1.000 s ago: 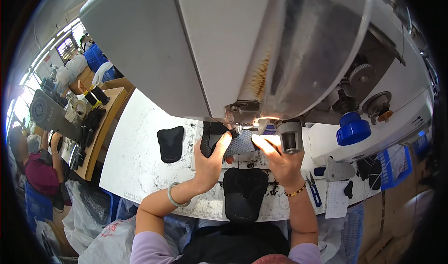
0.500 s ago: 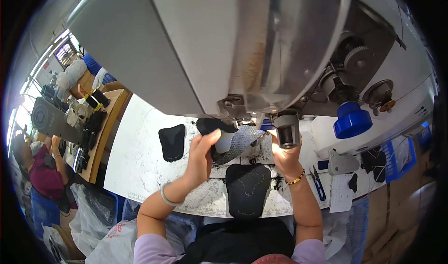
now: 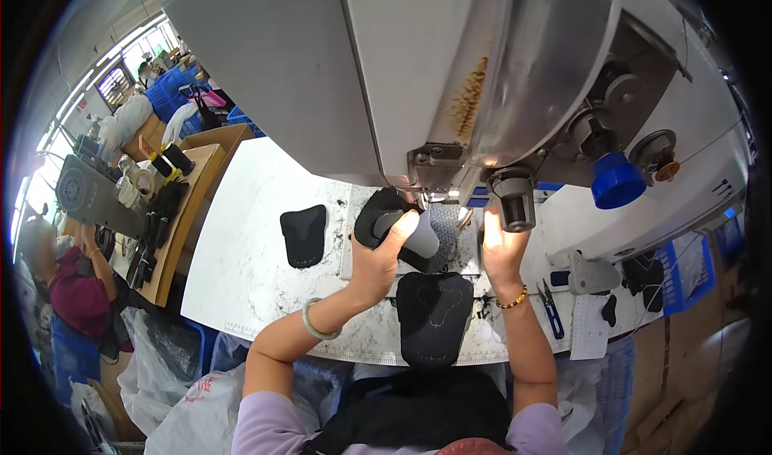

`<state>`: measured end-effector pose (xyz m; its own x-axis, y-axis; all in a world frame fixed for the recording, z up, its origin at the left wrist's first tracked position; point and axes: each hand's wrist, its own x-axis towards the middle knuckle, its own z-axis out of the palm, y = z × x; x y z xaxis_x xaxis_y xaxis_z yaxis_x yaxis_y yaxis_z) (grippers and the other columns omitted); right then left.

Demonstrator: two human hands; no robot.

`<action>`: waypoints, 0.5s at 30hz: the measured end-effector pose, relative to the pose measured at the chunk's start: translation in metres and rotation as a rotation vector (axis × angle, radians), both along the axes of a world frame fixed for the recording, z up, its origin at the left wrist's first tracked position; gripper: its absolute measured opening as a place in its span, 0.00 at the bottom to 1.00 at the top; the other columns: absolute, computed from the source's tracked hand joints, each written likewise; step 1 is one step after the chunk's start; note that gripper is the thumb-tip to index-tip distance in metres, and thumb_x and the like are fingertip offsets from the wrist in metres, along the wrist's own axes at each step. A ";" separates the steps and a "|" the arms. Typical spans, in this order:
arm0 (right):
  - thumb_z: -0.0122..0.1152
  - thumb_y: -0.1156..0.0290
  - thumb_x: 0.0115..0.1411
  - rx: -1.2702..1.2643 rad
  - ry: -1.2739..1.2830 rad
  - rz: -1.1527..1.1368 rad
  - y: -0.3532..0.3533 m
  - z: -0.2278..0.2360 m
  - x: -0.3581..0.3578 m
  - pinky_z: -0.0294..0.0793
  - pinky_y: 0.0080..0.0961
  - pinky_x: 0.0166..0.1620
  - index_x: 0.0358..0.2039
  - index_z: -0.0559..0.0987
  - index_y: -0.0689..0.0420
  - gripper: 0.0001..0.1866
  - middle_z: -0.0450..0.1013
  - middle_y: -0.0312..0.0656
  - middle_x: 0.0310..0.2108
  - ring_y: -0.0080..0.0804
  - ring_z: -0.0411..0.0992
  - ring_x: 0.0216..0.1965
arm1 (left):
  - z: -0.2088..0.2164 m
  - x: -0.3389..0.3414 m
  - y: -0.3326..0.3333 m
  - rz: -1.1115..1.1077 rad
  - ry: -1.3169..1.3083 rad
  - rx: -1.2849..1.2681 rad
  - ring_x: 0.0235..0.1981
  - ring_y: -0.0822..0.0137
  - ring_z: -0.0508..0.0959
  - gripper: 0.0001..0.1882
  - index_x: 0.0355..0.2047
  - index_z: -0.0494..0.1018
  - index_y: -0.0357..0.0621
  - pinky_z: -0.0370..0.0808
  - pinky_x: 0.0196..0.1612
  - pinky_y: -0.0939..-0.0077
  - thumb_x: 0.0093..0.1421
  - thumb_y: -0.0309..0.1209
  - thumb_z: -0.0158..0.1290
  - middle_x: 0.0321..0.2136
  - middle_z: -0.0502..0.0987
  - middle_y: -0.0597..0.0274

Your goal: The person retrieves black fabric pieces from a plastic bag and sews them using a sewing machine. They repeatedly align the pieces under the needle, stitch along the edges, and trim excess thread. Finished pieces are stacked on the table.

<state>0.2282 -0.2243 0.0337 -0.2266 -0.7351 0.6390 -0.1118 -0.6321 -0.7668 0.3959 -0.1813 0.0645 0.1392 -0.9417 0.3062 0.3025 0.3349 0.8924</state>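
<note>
My left hand (image 3: 379, 264) is closed on a black-and-grey fabric piece (image 3: 424, 238), its thumb pressed on the smooth grey side. The piece lies curled under the sewing machine head (image 3: 438, 166), its patterned grey part beside the needle area. To the right of it, my right hand (image 3: 503, 250) stretches its fingers upward, apart from the piece; a machine cylinder (image 3: 515, 198) hides part of them. One black padded tongue-shaped piece (image 3: 435, 318) with light stitching lies between my forearms at the table's front edge. Another black padded piece (image 3: 304, 236) rests to the left.
Thread snips (image 3: 552, 310) with dark blue handles lie right on the white table (image 3: 241, 214), by a paper sheet (image 3: 589, 330). A blue knob (image 3: 618, 180) juts from the machine. Black scraps and lint dot the table. Another person (image 3: 80, 286) sits at the far left.
My left hand has moved right and folded the fabric piece over, showing more smooth grey. My right hand has shifted slightly, and the view has tilted.
</note>
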 end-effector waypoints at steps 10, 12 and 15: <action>0.57 0.66 0.61 0.596 -0.055 0.755 0.044 0.043 0.007 0.73 0.17 0.24 0.27 0.76 0.66 0.14 0.69 0.35 0.14 0.15 0.64 0.10 | 0.003 0.002 0.004 0.098 -0.206 -0.009 0.35 0.70 0.73 0.08 0.36 0.72 0.34 0.68 0.41 0.78 0.57 0.25 0.51 0.32 0.75 0.61; 0.56 0.69 0.61 0.591 -0.042 0.717 0.047 0.044 0.013 0.75 0.20 0.26 0.29 0.76 0.67 0.12 0.69 0.35 0.13 0.16 0.63 0.09 | -0.019 0.010 0.004 0.245 -0.321 -0.061 0.33 0.71 0.71 0.08 0.35 0.72 0.33 0.67 0.39 0.79 0.59 0.27 0.48 0.32 0.73 0.62; 0.58 0.72 0.59 0.569 -0.027 0.662 0.046 0.041 0.013 0.75 0.19 0.26 0.27 0.75 0.66 0.09 0.68 0.34 0.13 0.15 0.63 0.09 | -0.035 0.042 0.004 0.326 -0.490 -0.194 0.35 0.66 0.69 0.10 0.38 0.68 0.32 0.66 0.41 0.74 0.55 0.19 0.46 0.36 0.69 0.55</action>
<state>0.2412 -0.1780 0.0749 0.3502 -0.9269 0.1353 0.1661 -0.0807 -0.9828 0.4384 -0.1777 0.0297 0.2104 -0.7955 0.5683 -0.2718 0.5108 0.8156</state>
